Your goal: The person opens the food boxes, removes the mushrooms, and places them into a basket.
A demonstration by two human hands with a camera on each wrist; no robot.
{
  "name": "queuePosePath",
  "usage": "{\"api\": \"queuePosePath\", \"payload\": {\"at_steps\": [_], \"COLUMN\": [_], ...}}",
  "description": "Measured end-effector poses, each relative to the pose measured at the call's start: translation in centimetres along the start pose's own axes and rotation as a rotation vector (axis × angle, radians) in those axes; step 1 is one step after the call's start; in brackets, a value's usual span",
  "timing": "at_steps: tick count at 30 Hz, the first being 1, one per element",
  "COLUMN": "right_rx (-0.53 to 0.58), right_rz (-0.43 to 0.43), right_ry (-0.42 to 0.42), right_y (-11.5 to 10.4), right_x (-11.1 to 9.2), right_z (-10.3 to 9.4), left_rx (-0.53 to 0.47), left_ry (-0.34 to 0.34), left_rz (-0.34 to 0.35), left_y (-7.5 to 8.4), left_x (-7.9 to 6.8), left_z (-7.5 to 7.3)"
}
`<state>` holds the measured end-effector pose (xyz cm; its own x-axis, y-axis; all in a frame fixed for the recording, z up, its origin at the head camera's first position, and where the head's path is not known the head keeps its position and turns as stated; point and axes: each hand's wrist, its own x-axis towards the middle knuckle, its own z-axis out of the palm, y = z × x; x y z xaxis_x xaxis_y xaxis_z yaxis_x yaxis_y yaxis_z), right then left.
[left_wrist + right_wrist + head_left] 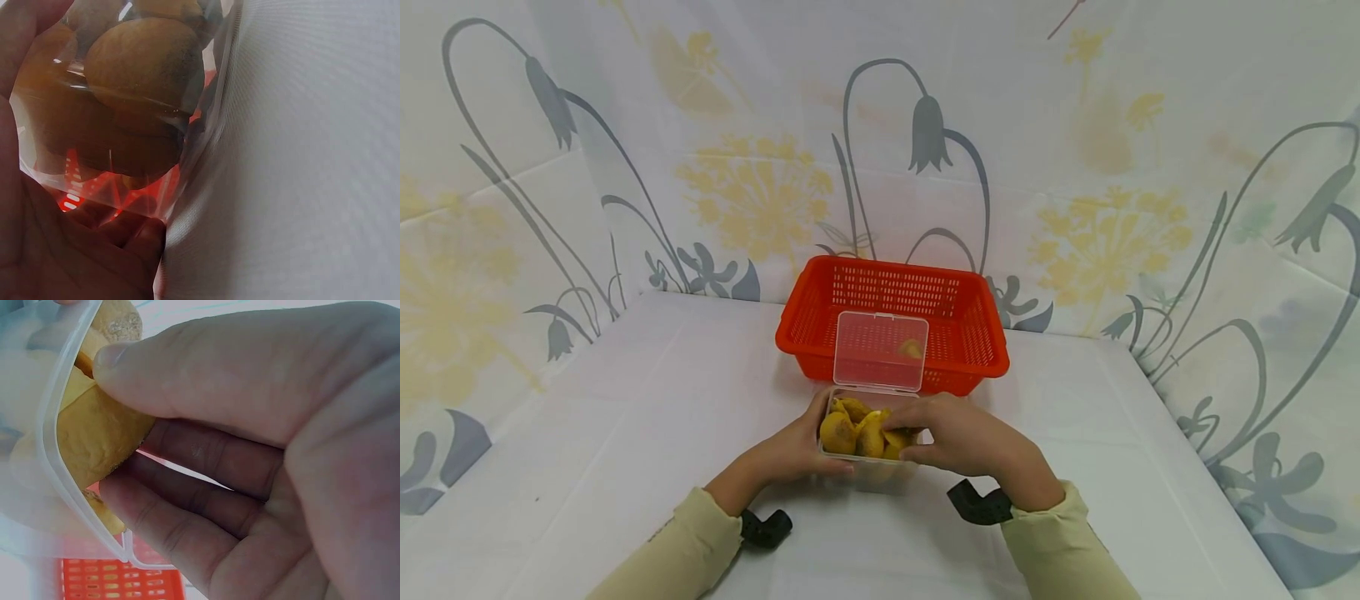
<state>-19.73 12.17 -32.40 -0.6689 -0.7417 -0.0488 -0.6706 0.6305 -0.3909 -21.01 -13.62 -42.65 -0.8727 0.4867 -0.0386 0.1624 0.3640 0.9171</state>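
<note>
A clear plastic box [886, 477] stands on the white cloth, its hinged lid [878, 350] raised at the back. Several rounded yellow-brown pieces [838, 433], whose kind I cannot tell, fill it to about the rim. My left hand [793, 446] grips the box's left side, with the thumb at the front. In the left wrist view the fingers curl beneath the clear wall. At the right end, my right hand [970, 437] reaches in over the rim. Its thumb and fingers pinch one yellow piece [103, 434], as the right wrist view shows.
Right behind the box stands a red slotted plastic basket [891, 285], partly hidden by the raised lid. A flower-patterned cloth [760, 196] hangs at the back and sides. Black curved mounts [766, 530] sit at both wrists, by the rolled sleeves [681, 542].
</note>
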Motion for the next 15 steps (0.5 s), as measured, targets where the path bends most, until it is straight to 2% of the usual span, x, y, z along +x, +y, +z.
{"api": "queuePosePath", "payload": {"at_steps": [15], "right_rx": [-0.002], "right_rz": [-0.063], "right_ry": [0.025], "right_y": [0.15], "right_x": [-0.08], "right_z": [-0.05], "left_rx": [0.007], "left_ry": [0.002], "left_rz": [-0.019], "left_y": [0.02], "left_x": [0.03], "left_z": [-0.04]}}
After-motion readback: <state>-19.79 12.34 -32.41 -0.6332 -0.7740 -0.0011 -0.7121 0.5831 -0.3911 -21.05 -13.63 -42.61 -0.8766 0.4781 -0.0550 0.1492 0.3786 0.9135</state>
